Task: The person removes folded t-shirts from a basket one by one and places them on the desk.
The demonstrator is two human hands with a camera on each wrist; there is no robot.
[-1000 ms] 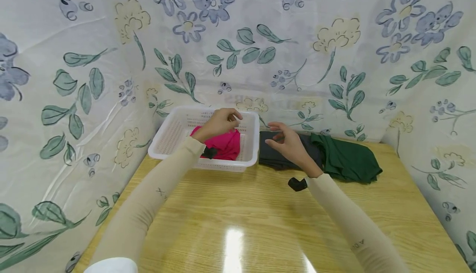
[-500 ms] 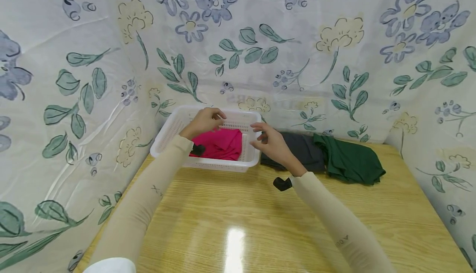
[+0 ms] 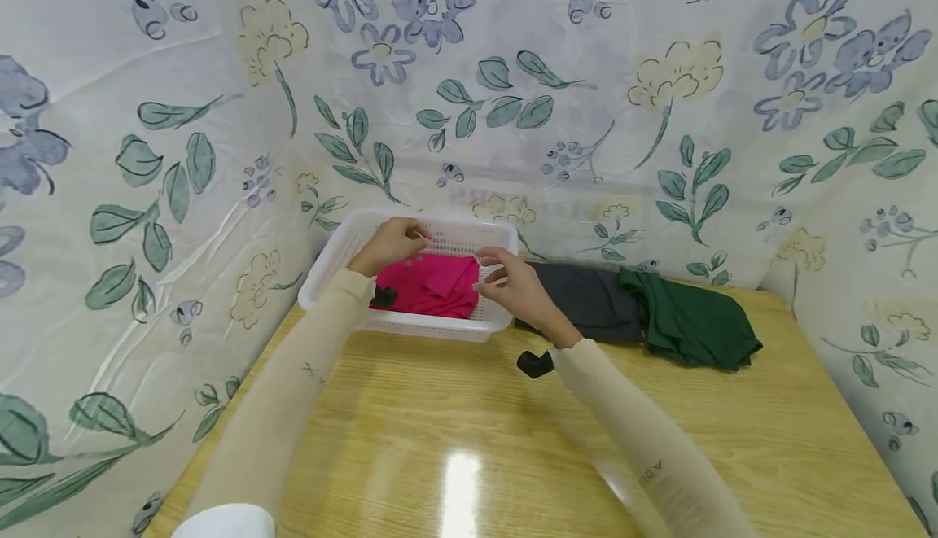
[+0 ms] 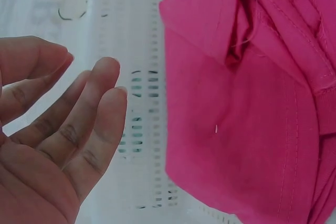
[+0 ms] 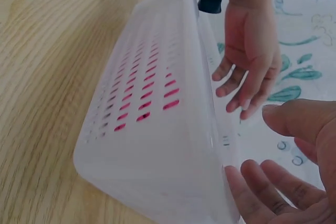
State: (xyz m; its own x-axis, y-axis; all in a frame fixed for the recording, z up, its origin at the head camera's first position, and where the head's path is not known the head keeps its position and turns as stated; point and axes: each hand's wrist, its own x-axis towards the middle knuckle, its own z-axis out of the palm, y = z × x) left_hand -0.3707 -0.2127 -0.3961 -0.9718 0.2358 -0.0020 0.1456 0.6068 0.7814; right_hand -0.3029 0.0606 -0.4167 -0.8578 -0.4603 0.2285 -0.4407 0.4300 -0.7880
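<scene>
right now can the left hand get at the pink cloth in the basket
Probably yes: the left hand holds nothing and hovers over the basket, whose top is open, and no lid or other thing shows between it and the pink cloth.

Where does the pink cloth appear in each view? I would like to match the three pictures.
Head: the pink cloth lies inside the white basket, slightly left of and below the picture's centre.
Left wrist: it fills most of the right half.
Right wrist: only pink glimpses through the basket's slots, left of centre.
Shared landmark: the white basket, partly visible in all three.
</scene>
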